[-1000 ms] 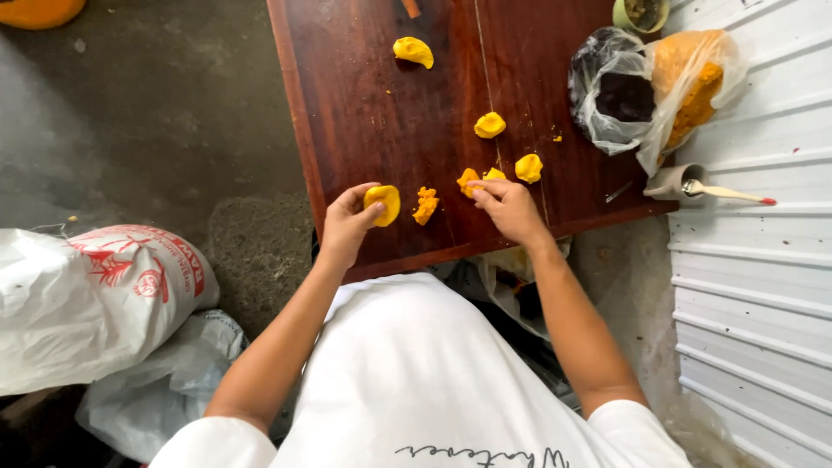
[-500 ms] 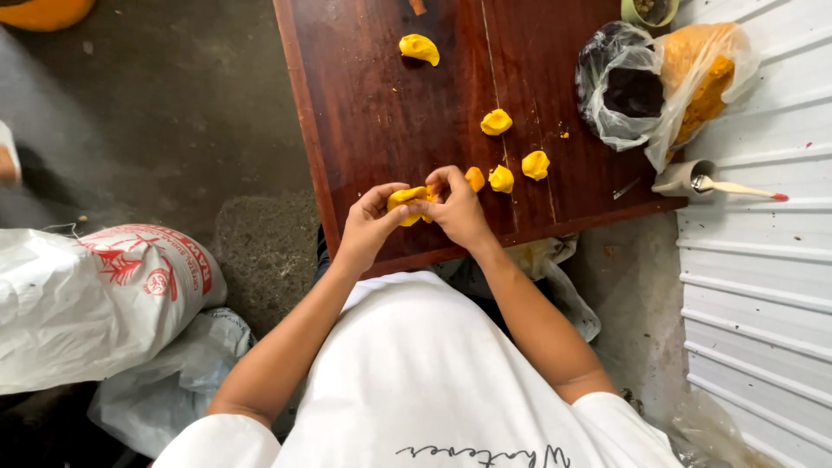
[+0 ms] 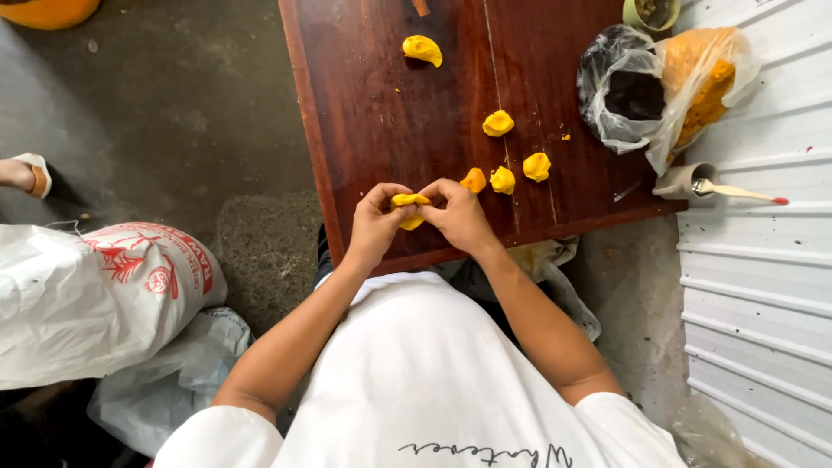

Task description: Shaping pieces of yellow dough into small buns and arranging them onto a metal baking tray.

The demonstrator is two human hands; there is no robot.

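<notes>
A small lump of yellow dough [image 3: 407, 209] is pinched between my left hand [image 3: 374, 224] and my right hand [image 3: 459, 217], just above the near edge of a dark red wooden table [image 3: 364, 104]. Fingers of both hands close around the lump and hide part of it. Three shaped yellow pieces [image 3: 504, 178] lie in a row right beside my right hand. Another piece [image 3: 497, 123] sits a little farther back, and a larger one [image 3: 422, 49] lies near the table's far end.
A clear plastic bag [image 3: 672, 82] with dark and orange contents sits at the table's right edge. Beside it a small cup with a spoon [image 3: 702, 184] rests on a white corrugated sheet. White sacks [image 3: 95, 295] lie on the concrete floor at left.
My right hand left the row of yellow pieces and came across to my left hand. Both hands now pinch one lump together at the table's near edge.
</notes>
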